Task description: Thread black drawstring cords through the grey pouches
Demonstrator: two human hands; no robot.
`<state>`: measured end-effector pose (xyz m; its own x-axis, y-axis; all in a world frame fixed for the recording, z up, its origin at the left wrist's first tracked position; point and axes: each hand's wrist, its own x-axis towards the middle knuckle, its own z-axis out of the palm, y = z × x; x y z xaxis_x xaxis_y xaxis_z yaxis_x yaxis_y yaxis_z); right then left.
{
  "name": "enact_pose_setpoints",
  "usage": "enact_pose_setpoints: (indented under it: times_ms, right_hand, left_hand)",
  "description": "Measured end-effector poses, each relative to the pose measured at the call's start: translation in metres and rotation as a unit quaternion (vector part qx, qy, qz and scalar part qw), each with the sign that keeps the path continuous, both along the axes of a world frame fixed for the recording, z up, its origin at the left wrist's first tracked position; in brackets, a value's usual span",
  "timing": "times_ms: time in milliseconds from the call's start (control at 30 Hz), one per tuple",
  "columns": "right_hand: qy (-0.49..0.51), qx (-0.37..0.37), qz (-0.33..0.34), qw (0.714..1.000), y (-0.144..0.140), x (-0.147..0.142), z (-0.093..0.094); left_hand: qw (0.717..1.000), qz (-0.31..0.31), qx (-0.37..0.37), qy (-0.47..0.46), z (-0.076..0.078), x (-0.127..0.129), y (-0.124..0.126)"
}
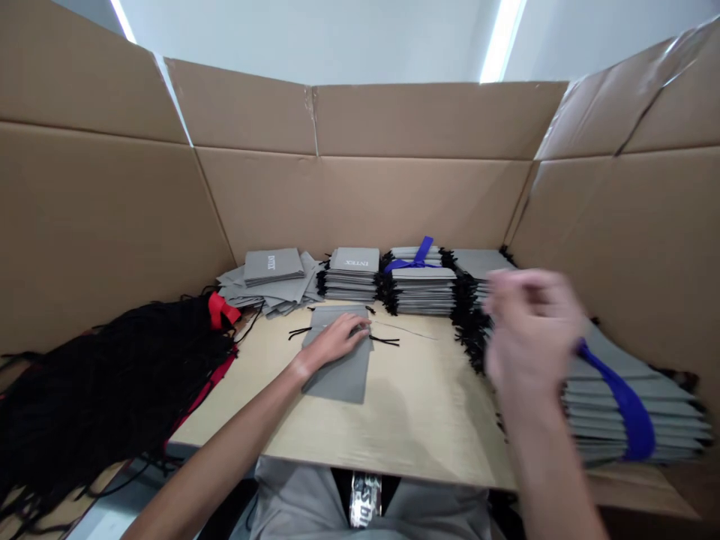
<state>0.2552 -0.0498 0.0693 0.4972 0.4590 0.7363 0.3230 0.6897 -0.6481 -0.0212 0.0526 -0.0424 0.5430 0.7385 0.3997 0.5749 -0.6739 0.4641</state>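
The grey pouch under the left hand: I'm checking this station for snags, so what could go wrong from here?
The left hand presses only the top of the grey pouch, so its lower end could shift. The loose black drawstrings beside it might catch. The right hand, blurred and raised, is close to the bundled stack and could knock it.

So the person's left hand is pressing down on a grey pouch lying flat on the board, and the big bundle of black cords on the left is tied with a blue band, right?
Not quite. The head view shows the bundle of black cords tied with a red band, not a blue one. Blue bands wrap the grey pouch stacks at the back and on the right. The rest holds: the left hand presses on a grey pouch lying flat on the board.
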Motion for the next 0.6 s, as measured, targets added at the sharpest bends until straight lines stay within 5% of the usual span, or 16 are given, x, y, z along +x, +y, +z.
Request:
enact_pose_setpoints:
  times_ms: [133,300,467,600]
  right_hand:
    - [-0.050,-0.148,0.124,0.980,0.053,-0.033,-0.045]
    - [-0.260,-0.248,0.162,0.919,0.089,-0.047,-0.112]
    - [-0.509,-0.243,0.107,0.819,0.076,-0.039,-0.116]
    - [-0.597,-0.247,0.066,0.761,0.073,-0.043,-0.110]
  left_hand:
    - [0.999,0.010,0.037,0.032,-0.004,-0.002,0.005]
    - [0.999,0.007,0.036,0.033,-0.013,0.001,0.011]
    - [0.999,-0.009,0.007,-0.035,-0.017,0.003,0.009]
    - [0.998,-0.025,-0.009,-0.060,-0.014,0.004,0.006]
